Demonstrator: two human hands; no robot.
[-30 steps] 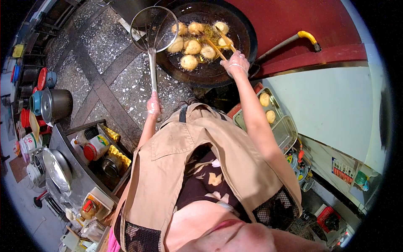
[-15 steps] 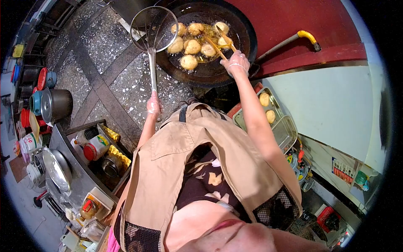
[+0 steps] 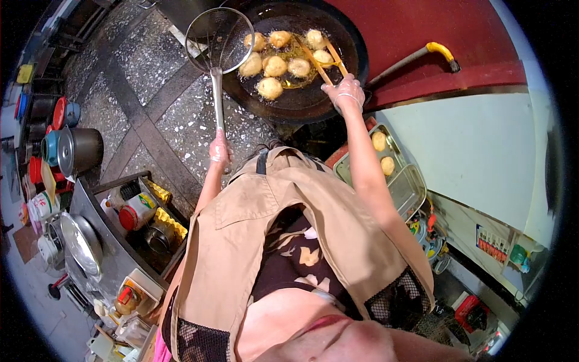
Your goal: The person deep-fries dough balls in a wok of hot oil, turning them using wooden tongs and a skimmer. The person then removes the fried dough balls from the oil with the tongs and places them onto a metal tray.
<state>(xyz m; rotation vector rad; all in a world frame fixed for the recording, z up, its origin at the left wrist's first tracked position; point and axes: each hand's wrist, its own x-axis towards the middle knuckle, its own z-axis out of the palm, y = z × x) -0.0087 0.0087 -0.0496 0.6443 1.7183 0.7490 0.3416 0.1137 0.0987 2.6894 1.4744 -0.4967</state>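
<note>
Gloved in clear plastic, my left hand [image 3: 220, 149] is closed round the handle of a wire mesh skimmer [image 3: 218, 90]. The skimmer's round mesh head overlaps the left rim of a large black wok [image 3: 259, 108]. My right hand [image 3: 345, 95], also in a clear glove, grips a pair of long wooden chopsticks [image 3: 318, 65] over the wok's right side. Their tips are spread apart around the pale balls on the right. Several golden dough balls [image 3: 275, 66] sit in bubbling oil in the wok.
Right of my body, a metal tray [image 3: 395, 142] holds two dough balls [image 3: 387, 166], with a wire basket [image 3: 409, 190] beside it. A yellow-tipped pipe [image 3: 443, 51] lies by the red panel. At left stand a dark lidded pot [image 3: 81, 151] and a metal counter [image 3: 114, 241].
My right hand has shifted slightly right and down, and the chopsticks' tips have spread wider apart. The skimmer and my left hand have barely moved.
</note>
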